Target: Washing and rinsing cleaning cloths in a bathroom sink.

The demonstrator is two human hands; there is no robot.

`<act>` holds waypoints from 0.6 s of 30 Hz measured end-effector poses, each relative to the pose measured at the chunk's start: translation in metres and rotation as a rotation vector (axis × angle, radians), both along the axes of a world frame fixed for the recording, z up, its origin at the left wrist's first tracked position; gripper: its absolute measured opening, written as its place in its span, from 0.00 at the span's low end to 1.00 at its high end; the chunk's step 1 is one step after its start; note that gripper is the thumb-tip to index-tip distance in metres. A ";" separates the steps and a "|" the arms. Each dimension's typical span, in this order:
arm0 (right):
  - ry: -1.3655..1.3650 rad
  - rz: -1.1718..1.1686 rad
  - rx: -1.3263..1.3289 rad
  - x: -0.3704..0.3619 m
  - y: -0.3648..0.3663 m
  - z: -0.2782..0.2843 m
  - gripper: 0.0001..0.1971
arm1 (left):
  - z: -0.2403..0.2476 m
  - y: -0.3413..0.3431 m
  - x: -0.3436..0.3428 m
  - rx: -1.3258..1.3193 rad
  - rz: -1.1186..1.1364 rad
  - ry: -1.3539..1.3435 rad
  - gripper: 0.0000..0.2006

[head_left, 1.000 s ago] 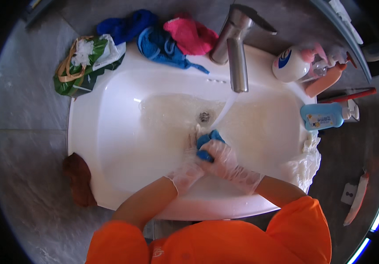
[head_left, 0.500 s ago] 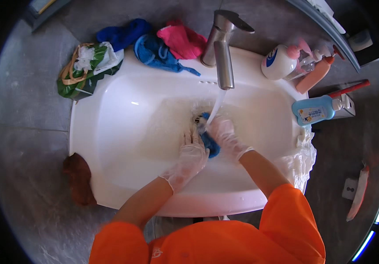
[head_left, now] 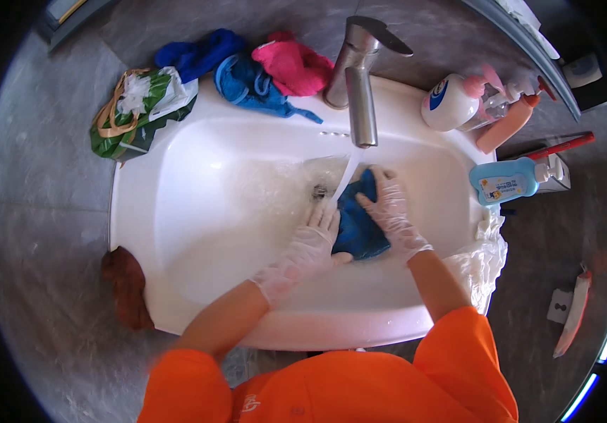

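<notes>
A wet blue cloth (head_left: 361,229) lies spread in the white sink (head_left: 204,271), under the stream of running water (head_left: 348,176). My left hand (head_left: 310,236), in a clear thin glove, rests on its left side with fingers stretched flat and the thumb at its lower edge. On the right side of the cloth is my right hand (head_left: 391,211), gloved alike, its fingers extended and its thumb apart, lying over the blue fabric. Neither hand is closed. Just left of the cloth the drain (head_left: 319,191) shows under cloudy, rippling water.
A metal faucet (head_left: 361,92) leans over the basin. Blue and pink cloths (head_left: 293,65) lie on the back rim, beside a green bag (head_left: 123,123). Pump bottles (head_left: 451,102) and a light-blue bottle (head_left: 504,180) stand right. A brown cloth (head_left: 125,285) hangs at the left edge.
The blue cloth went from bunched under my hands to spread out flat. My right hand moved right and opened; my left hand shifted slightly right. Water spreads wider, and the drain is now uncovered.
</notes>
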State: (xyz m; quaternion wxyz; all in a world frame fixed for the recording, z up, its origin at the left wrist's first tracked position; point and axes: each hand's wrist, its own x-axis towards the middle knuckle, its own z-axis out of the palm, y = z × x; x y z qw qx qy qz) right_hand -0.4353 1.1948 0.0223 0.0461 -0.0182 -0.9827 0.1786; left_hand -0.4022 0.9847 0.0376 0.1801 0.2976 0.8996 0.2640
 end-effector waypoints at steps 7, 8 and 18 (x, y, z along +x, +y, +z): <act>-0.367 0.394 -0.509 0.036 -0.096 0.051 0.15 | -0.056 -0.018 0.021 -0.065 0.104 -0.597 0.35; -0.170 0.456 -0.350 0.033 -0.090 0.026 0.13 | -0.049 -0.007 0.025 -0.126 0.060 -0.348 0.34; 0.048 0.644 -0.197 0.026 -0.077 -0.004 0.13 | -0.143 -0.026 0.067 -0.253 -0.101 -0.122 0.33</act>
